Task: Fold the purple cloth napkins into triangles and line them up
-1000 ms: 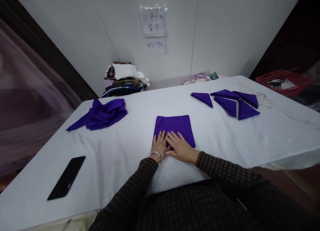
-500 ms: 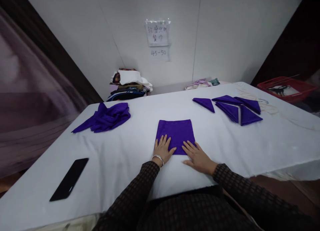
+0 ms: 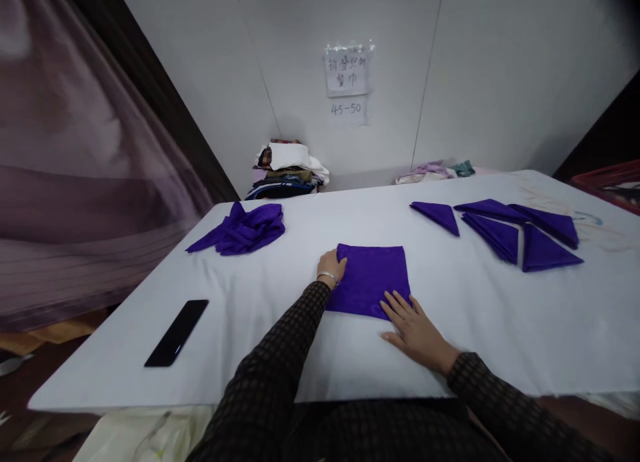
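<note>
— Where do you have the square purple napkin (image 3: pixel 370 282) right now?
— On my feed it lies flat on the white-covered worktop (image 3: pixel 270 279), directly in front of the wearer's body. I'm using it as my landmark.

— And your left grip (image 3: pixel 331 266)?
— Curled at the napkin's far left corner, with the thumb against the cloth. A silver bracelet (image 3: pixel 329 276) circles that wrist. The fingertips are hidden from me, so I cannot tell whether the edge is pinched or only touched.

— The right grip (image 3: pixel 414 330)?
— Wide, fingers spread, resting on the napkin's near right corner. The thumb sits off the cloth, over the worktop. I have nothing clasped there.

— What else do you see around the napkin?
— Beyond it to the right, one purple folded triangle (image 3: pixel 437 217) lies apart, and further right I count a cluster of four purple triangles (image 3: pixel 549 250). Beyond it to the left is a crumpled purple cloth (image 3: pixel 245 230). Left of the napkin and a little nearer me lies a black smartphone (image 3: pixel 177 334). Well beyond the napkin, by the wall, I see a stack of folded clothes (image 3: pixel 290 158) below a handwritten sign (image 3: pixel 347 72).
</note>
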The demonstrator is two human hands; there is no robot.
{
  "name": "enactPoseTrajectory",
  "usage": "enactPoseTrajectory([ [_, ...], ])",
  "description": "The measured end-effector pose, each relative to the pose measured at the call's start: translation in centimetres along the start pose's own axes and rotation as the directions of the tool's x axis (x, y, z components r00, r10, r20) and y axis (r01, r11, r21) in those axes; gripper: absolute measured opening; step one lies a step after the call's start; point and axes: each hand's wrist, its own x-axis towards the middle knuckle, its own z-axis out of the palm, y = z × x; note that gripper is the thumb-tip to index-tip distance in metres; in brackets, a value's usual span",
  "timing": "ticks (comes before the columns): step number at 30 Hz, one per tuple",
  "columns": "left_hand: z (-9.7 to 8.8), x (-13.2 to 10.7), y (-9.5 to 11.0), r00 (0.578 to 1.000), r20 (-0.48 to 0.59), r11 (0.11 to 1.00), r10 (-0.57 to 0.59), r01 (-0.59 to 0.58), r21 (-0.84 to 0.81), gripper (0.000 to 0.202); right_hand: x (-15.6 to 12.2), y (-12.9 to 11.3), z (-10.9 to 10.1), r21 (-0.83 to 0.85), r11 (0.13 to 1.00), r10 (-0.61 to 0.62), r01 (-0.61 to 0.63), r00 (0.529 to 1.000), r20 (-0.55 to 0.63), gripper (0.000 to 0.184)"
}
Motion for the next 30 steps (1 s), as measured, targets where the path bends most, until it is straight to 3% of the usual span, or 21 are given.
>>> enactPoseTrajectory([
  [5, 0.1, 2.8, -0.5, 0.993, 0.014, 0.992, -0.114, 0.115, -0.045, 0.038, -0.1, 0.1, 0.3, 0.009, 1.000, 0.006, -0.006, 1.000, 0.005, 0.067],
  [15, 0.8, 4.6, -0.1, 0.980, -0.047, 0.981, -0.195, 0.193, -0.035, 0.028, -0.1, 0.1, 0.4, -0.006, 1.000, 0.012, -0.011, 0.999, 0.035, 0.068],
  [23, 1.3, 4.4, -0.6, 0.981, -0.117, 0.988, -0.157, 0.154, -0.031, 0.025, -0.2, 0.1, 0.4, 0.005, 1.000, 0.009, -0.009, 0.999, 0.034, 0.067],
  [30, 0.3, 4.1, -1.7, 0.992, -0.105, 0.993, -0.064, 0.053, -0.104, 0.042, -0.2, 0.0, 0.4, -0.005, 1.000, 0.012, -0.011, 1.000, 0.024, 0.067],
])
